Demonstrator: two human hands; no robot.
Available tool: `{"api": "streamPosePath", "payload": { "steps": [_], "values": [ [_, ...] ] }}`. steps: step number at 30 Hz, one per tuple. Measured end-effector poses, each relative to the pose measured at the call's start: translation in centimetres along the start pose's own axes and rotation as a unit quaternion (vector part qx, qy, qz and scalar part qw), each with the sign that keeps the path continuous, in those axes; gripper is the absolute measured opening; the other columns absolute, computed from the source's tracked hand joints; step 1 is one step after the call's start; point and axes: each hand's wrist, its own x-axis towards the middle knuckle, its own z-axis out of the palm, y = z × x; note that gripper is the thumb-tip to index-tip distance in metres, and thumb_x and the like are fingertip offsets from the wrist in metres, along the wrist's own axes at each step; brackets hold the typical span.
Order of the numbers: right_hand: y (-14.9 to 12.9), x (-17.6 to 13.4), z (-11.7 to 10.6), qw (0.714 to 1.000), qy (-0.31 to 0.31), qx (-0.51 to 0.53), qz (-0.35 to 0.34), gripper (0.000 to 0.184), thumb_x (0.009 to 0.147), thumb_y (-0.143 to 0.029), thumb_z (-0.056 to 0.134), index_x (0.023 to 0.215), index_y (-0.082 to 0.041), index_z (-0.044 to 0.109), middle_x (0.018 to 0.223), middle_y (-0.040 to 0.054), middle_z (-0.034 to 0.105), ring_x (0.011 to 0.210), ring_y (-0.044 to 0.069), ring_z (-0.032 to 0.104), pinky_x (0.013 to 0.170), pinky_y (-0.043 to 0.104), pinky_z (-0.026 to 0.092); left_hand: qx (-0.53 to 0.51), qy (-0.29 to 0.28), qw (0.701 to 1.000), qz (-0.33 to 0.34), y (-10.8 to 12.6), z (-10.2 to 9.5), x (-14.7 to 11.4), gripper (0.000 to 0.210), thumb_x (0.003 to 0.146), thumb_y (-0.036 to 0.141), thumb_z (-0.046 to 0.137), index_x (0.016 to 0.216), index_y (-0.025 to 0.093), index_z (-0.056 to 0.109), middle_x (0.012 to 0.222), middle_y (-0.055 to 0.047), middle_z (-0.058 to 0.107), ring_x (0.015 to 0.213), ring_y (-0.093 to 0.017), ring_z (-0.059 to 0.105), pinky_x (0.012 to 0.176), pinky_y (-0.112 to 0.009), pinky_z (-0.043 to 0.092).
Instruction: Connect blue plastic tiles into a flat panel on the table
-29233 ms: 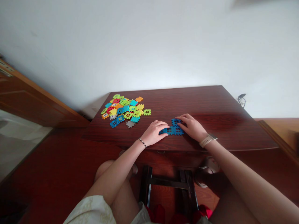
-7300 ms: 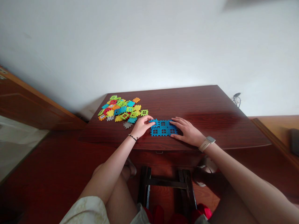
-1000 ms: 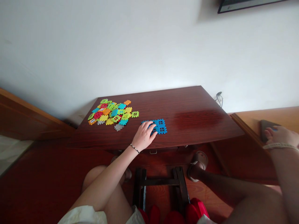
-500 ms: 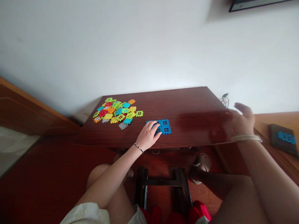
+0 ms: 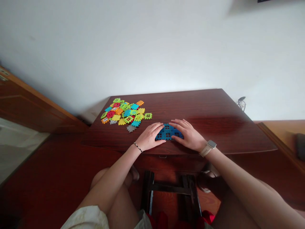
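A flat panel of blue interlocking window tiles lies near the front edge of the dark wooden table. My left hand curls round its left end, fingertips at the far edge and thumb along the near edge. At the other end my right hand grips in the same way, its fingers covering part of the panel. Both palms hide the panel's ends. A heap of colourful notched tiles lies to the left, with a grey tile at its near side.
The table stands against a white wall. A black cable hangs beyond its right corner, and a dark object sits at the far right. A dark wooden stool frame is between my legs.
My right hand has come in from the table's right side and taken hold of the blue panel's right end. My left hand has stayed at its left end. The view has turned slightly left.
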Motion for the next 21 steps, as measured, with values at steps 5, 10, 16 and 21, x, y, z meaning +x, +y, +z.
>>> {"api": "streamPosePath", "payload": {
  "steps": [5, 10, 16, 21],
  "values": [
    [0.4, -0.4, 1.5, 0.999, -0.031, -0.003, -0.017, 0.061, 0.102, -0.049, 0.069, 0.159, -0.031, 0.055, 0.170, 0.0132, 0.048, 0.157, 0.038, 0.044, 0.127, 0.065, 0.041, 0.000, -0.019, 1.000, 0.012, -0.4, -0.6, -0.7, 0.061, 0.100, 0.043, 0.074, 0.155, 0.026, 0.055, 0.163, -0.013, 0.055, 0.155, -0.031, 0.050, 0.130, -0.056, 0.044],
    [0.5, -0.5, 1.8, 0.999, -0.033, -0.004, -0.020, 0.056, 0.103, -0.049, 0.067, 0.156, -0.031, 0.059, 0.166, 0.0128, 0.053, 0.156, 0.038, 0.046, 0.126, 0.065, 0.043, -0.015, -0.013, 1.000, 0.016, -0.4, -0.8, -1.0, 0.060, 0.100, 0.041, 0.075, 0.154, 0.026, 0.056, 0.163, -0.012, 0.056, 0.155, -0.029, 0.051, 0.129, -0.053, 0.047],
    [0.5, -0.5, 1.8, 0.999, -0.030, -0.006, -0.019, 0.056, 0.103, -0.050, 0.067, 0.155, -0.030, 0.059, 0.165, 0.0127, 0.053, 0.155, 0.038, 0.047, 0.125, 0.063, 0.044, -0.013, -0.012, 1.000, 0.016, -0.4, -0.6, -1.0, 0.059, 0.101, 0.041, 0.074, 0.154, 0.022, 0.057, 0.163, -0.014, 0.056, 0.155, -0.029, 0.050, 0.130, -0.052, 0.046],
    [0.5, -0.6, 1.8, 0.999, -0.033, -0.008, -0.019, 0.056, 0.104, -0.051, 0.065, 0.156, -0.030, 0.058, 0.166, 0.0123, 0.053, 0.155, 0.038, 0.047, 0.125, 0.064, 0.044, -0.015, -0.015, 1.000, 0.008, -0.4, -0.6, -1.1, 0.059, 0.102, 0.044, 0.072, 0.155, 0.024, 0.056, 0.164, -0.012, 0.055, 0.156, -0.027, 0.050, 0.130, -0.049, 0.046]
  ]
}}
